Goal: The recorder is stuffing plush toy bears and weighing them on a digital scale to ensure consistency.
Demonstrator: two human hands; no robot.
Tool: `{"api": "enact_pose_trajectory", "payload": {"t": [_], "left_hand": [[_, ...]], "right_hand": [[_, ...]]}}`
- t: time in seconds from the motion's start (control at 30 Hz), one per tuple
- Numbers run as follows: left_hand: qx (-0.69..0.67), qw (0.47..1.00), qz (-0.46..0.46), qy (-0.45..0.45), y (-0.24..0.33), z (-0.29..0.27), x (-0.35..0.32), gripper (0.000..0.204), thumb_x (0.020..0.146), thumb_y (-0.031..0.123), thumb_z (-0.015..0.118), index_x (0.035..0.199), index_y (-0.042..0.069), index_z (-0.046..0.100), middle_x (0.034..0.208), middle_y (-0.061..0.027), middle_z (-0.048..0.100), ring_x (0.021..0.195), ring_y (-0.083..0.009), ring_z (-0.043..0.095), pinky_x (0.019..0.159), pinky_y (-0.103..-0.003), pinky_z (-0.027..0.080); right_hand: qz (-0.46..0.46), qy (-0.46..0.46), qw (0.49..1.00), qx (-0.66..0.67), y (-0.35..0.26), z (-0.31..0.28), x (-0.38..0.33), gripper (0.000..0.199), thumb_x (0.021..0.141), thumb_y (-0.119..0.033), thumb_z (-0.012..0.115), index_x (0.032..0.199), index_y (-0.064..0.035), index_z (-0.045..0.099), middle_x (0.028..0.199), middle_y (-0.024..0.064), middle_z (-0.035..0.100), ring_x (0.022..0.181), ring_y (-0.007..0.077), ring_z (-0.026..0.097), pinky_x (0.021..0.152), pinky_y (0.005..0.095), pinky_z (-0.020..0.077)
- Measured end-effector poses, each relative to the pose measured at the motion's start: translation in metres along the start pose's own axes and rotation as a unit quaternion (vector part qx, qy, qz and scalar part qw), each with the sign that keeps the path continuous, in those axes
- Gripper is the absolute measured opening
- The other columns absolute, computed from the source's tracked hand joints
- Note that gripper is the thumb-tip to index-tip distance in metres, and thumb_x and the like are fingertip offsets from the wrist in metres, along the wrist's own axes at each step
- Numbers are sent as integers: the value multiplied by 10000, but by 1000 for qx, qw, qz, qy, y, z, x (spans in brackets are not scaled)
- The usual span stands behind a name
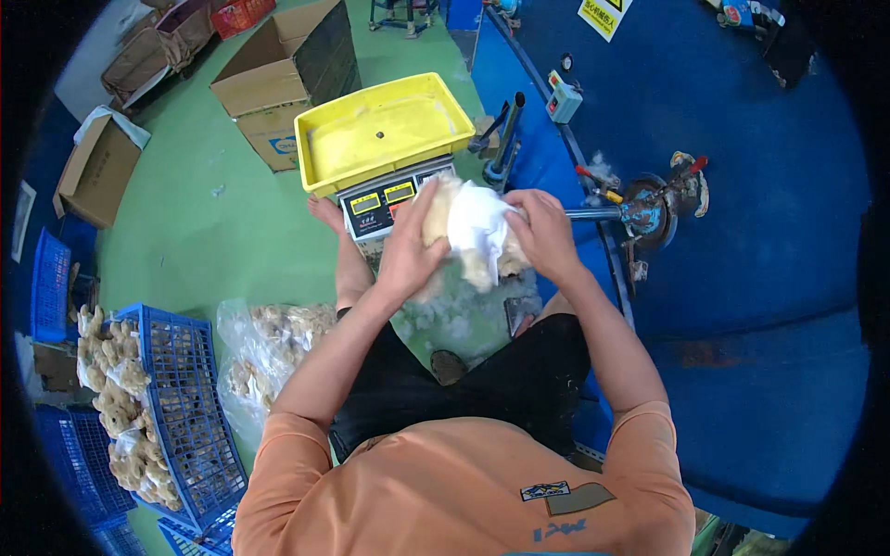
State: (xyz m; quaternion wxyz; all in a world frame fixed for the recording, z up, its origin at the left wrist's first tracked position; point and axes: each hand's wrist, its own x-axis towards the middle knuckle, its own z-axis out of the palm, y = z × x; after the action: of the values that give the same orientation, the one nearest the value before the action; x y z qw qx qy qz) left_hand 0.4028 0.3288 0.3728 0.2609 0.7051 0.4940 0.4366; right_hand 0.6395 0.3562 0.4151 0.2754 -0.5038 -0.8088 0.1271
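Currently: plush toy, qty 1, cream, fluffy, w/ white cloth round its middle. Location: in the air, off near R corner of the scale, just below near R corner of the yellow tray as seen; btwn both hands.

L hand: partly closed, thumb apart from fingers, toy's L side in its grip. R hand: fingers bent over toy's R side, on the cloth; some fingertips hidden.

Adj. R: metal tube, horiz., out past L edge of the blue machine, its end behind R hand; can't tell if toy touches it.

Floor: loose fluff below toy, btwn the knees; clear bag w/ more plush, nr R side of the blue crate; similar toys along crate's L edge.

Step, judged: two-handed handling/adjusting of toy & cloth, in progress; toy not set on tray.

Next move, judged: calls for firm hold both sides, cloth kept from bunching, R hand clear of tube; if tray is wanted, a lift over its near R corner, then even release.
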Motion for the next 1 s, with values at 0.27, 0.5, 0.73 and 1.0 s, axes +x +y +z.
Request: {"api": "enact_pose_trajectory", "payload": {"t": [0.27,0.5,0.73,1.0], "left_hand": [[-344,903,-198,-163,-45,106,-7,547,916,143,638,1418,5,471,1301,-145,586,1094,-251,600,952,-333,486],[-403,891,-208,-19,37,67,0,339,967,183,595,1243,-13,582,1027,-104,658,842,-166,621,753,-273,512],[-458,854,-240,50,30,34,-6,227,977,170,580,1123,-1,604,819,-68,625,655,-121,548,612,-236,460],[-447,849,-279,32,12,8,33,200,987,168,566,1099,3,585,751,-62,606,582,-101,507,559,-217,430]], "right_hand": [[-157,0,974,-165,-27,-2,8,376,825,-300,700,1143,-112,629,1087,58,646,1061,245,576,1113,457,339],[-157,14,970,-184,17,-17,-5,368,813,-299,706,1116,-113,611,963,56,623,969,237,585,1075,435,366],[-161,-20,966,-202,-14,10,9,391,808,-304,709,1120,-92,603,952,66,610,982,246,582,1048,420,390],[-108,107,988,-11,-20,-5,-23,419,791,-285,743,1109,-62,585,985,95,625,983,264,589,988,394,424]]}}
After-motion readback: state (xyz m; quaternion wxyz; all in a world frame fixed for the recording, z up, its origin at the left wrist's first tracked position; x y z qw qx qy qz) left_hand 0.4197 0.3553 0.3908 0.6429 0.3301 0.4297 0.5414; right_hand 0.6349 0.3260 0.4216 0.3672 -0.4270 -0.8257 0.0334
